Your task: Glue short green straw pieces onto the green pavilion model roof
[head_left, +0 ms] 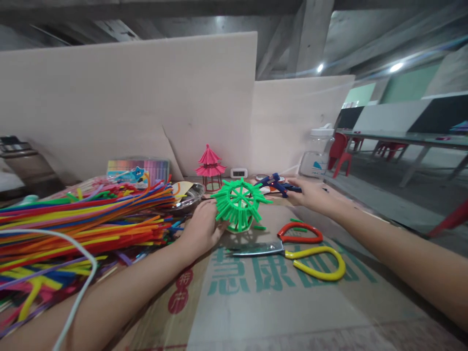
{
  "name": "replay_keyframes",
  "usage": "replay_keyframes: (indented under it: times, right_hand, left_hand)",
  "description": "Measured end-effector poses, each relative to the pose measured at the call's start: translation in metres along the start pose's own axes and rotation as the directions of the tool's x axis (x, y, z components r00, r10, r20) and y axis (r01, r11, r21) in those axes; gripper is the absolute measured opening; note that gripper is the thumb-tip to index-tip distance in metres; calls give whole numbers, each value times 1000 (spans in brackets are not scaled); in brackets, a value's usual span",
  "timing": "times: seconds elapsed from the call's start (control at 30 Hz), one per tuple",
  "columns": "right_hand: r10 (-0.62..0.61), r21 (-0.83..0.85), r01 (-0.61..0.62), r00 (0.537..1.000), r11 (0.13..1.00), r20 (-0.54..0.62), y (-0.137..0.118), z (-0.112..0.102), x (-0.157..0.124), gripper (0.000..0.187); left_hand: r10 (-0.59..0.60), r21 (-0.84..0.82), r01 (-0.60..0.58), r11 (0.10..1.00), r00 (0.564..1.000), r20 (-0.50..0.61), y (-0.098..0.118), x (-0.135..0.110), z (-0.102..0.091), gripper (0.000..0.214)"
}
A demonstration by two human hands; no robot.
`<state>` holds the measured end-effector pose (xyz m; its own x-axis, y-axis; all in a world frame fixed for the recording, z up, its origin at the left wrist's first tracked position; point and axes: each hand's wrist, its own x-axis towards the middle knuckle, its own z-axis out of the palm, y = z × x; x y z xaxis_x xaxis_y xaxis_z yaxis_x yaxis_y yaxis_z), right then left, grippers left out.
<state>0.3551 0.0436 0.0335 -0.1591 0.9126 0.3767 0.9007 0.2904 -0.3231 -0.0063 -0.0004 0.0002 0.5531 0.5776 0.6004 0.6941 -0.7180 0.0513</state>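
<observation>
A green model (239, 204) of pipe-cleaner pieces, with a spoked ring and a fringe of short sticks sloping outward, stands upright on the cardboard. My left hand (204, 223) grips its left side, fingers partly hidden behind it. Farther right, my right hand (305, 196) has its fingers closed around the handle of a dark blue glue gun (274, 182), whose nozzle end points left toward the model. Scissors (283, 249) with one red and one yellow handle lie in front of the model, blades to the left. Short green pieces (260, 227) lie beside it.
Bundles of coloured pipe cleaners (87, 224) heap up on the left, crossed by a white cable (91, 263). Behind stand a marker set (157, 170), a metal bowl (195, 196), a pink pagoda model (210, 163), a small clock (239, 173) and a clear bottle (315, 158).
</observation>
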Motion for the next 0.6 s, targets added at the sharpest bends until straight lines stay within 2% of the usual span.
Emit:
replay_keyframes:
  times: [0.3,0.4,0.6]
  right_hand:
    - [92,119,-99,993,988,67,9,38,47,23]
    - [140,129,-142,990,981,23,5,43,49,19]
    - [178,207,-153,978,966,-110,-7,30,28,38]
  left_hand:
    - [9,-34,-9,999,1000,6,0,1,-1,32]
    - [-3,-35,3,999,1000,6,0,1,-1,32]
    - [-45,-43,48,998,998,51,3,2,-3,29]
